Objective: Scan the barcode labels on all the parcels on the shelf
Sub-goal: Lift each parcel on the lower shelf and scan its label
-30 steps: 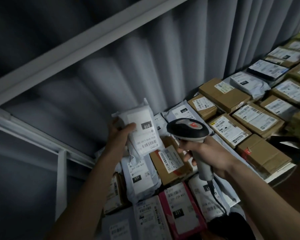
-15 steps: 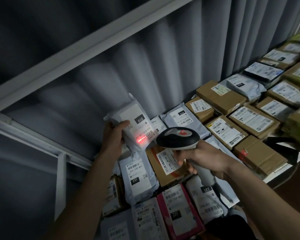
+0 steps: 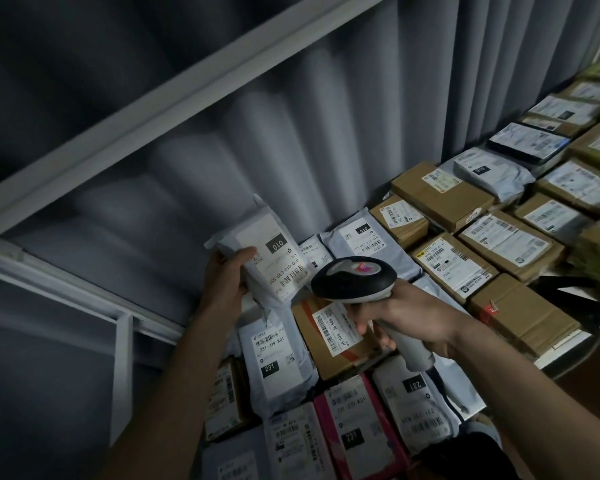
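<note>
The white parcel point(image 3: 262, 256) is lifted off the shelf point(image 3: 568, 344) and tilted, its label facing the camera — a black "010" block above a barcode near the lower edge. The left hand point(image 3: 224, 284) grips it from the left side, thumb curled over the front edge by the label, the other fingers hidden behind it. Just to the right and a little lower, the scanner point(image 3: 354, 278) has its black-and-white head close to the parcel's barcode corner, almost touching it in this view. The right hand point(image 3: 400, 318) is clenched round the scanner's pale handle, which runs down and to the right from under the fist.

Under both hands the shelf is packed with parcels lying flat, labels up. Directly below the lifted one lies a white bag point(image 3: 274, 356) marked "231", and beside it a brown box point(image 3: 329, 341) with a white label reading "J6-504", partly under the right hand's fingers. Nearer the camera sit a pink bag point(image 3: 352, 424) and another white bag point(image 3: 418, 407), both marked "231". Behind the scanner lies a grey bag point(image 3: 361, 240) marked "010". Further right, rows of brown cartons point(image 3: 510, 244) and more bags stretch away along the shelf.

Behind it all hangs a grey pleated curtain point(image 3: 257, 116), crossed by a white rail point(image 3: 187, 84) of the frame — another rail and a post stand at the left.
</note>
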